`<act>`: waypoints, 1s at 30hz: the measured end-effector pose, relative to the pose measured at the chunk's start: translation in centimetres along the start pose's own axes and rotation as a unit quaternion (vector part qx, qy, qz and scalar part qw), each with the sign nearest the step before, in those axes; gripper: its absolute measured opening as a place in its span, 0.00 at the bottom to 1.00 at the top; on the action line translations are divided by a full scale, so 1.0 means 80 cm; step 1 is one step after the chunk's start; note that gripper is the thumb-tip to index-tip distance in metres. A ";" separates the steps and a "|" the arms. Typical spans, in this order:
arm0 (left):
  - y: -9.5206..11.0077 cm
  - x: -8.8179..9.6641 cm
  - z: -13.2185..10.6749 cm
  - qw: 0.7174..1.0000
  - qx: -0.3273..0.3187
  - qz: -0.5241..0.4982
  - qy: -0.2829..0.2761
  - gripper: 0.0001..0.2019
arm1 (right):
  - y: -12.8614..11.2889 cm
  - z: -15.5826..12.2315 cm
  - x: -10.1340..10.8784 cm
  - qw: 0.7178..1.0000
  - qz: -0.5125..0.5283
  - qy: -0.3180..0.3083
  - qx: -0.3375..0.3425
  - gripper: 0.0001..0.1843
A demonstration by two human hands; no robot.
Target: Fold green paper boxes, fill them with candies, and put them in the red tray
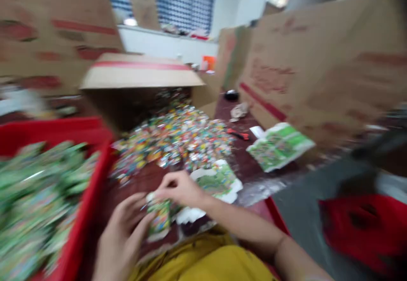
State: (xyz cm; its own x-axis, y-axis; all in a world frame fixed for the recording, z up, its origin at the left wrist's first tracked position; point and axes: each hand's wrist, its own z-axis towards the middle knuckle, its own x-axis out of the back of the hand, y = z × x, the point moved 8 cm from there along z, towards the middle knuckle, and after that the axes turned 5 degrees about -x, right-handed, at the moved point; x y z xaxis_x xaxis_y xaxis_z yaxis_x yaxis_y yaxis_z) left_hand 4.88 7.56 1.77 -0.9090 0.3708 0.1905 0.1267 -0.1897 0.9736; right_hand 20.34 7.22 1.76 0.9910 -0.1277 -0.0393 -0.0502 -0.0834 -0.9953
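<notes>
Close to my body, my left hand point(129, 226) grips a small green printed packet point(160, 217) by its side, thumb in front. My right hand point(179, 189) pinches that packet's top edge between thumb and fingers. Motion blur hides whether the top is open. Just beyond my right wrist lie green and white packets point(219, 181) on the dark red table point(146, 183). A large heap of small, shiny, multicoloured wrapped pieces point(181, 136) spreads in front of both hands.
A red crate point(103, 162) of green packets point(41, 200) stands at left. The heap spills from a tipped cardboard box point(140, 75). Right of it lie an orange-red cutter point(238, 134) and more green packets point(280, 145), beside a big carton point(318, 68). A red container point(365, 230) sits lower right.
</notes>
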 end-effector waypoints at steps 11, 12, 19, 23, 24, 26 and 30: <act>-0.024 0.010 -0.016 0.985 0.079 -0.153 0.002 0.21 | -0.014 -0.023 -0.023 0.977 -0.164 -0.003 0.134 0.09; -0.027 0.010 -0.018 0.985 0.081 -0.155 0.003 0.20 | -0.015 -0.029 -0.029 0.972 -0.178 -0.008 0.156 0.07; -0.054 0.014 -0.026 0.978 0.117 -0.175 -0.001 0.12 | -0.001 -0.020 -0.021 0.952 -0.271 -0.084 0.114 0.07; -0.073 0.038 -0.027 0.977 0.137 -0.157 0.057 0.16 | -0.010 0.024 0.069 0.849 -0.519 0.093 0.028 0.11; -0.077 0.042 -0.027 0.974 0.145 -0.162 0.066 0.18 | -0.008 0.035 0.085 0.796 -0.595 0.110 0.001 0.13; -0.082 0.044 -0.028 0.964 0.170 -0.188 0.075 0.22 | 0.001 0.052 0.099 0.708 -0.699 0.097 -0.039 0.17; -0.078 0.034 -0.031 0.940 0.218 -0.252 0.068 0.31 | 0.020 0.067 0.092 0.669 -0.740 0.053 -0.052 0.13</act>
State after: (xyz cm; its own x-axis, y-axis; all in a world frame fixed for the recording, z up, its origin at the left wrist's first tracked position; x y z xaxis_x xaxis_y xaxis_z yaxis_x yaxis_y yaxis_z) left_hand 0.61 7.46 -4.09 -0.9358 0.1879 -0.2983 -0.2105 0.3808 0.9004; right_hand 28.24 11.48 -0.58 -0.0486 0.1015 0.9937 0.9616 -0.2644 0.0740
